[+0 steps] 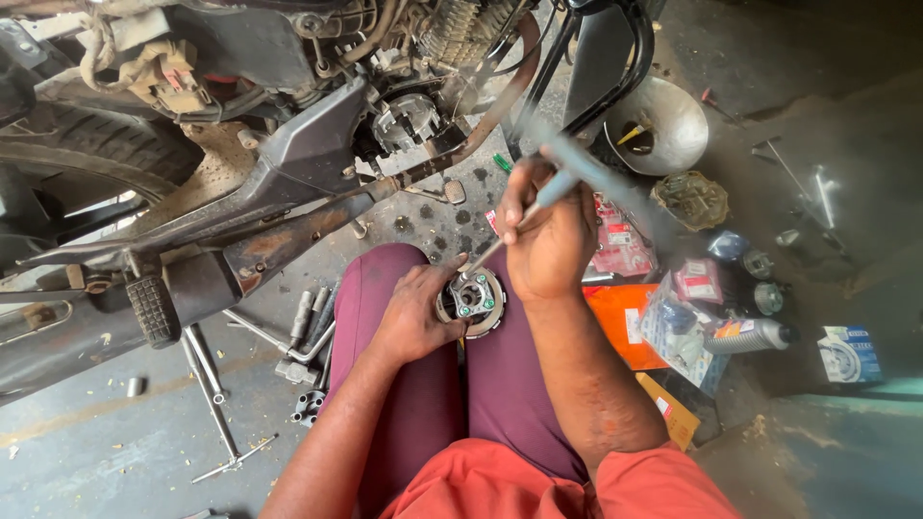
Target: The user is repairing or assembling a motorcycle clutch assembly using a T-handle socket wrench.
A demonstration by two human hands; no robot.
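Observation:
A round metal clutch assembly [476, 300] rests on my lap, between my knees in maroon trousers. My left hand [415, 312] grips its left side and steadies it. My right hand [550, 240] is closed around a long T-handle wrench [538, 197]. The wrench tip sits on a bolt at the top of the assembly. The wrench's grey handle is blurred and reaches up and to the right.
A stripped motorcycle [288, 144] with its open engine side stands ahead and to the left. Sockets and wrenches [308, 346] lie on the floor by my left knee. A metal funnel [663, 120], parts packets [692, 308], an orange box [620, 322] and a bottle [750, 336] lie to the right.

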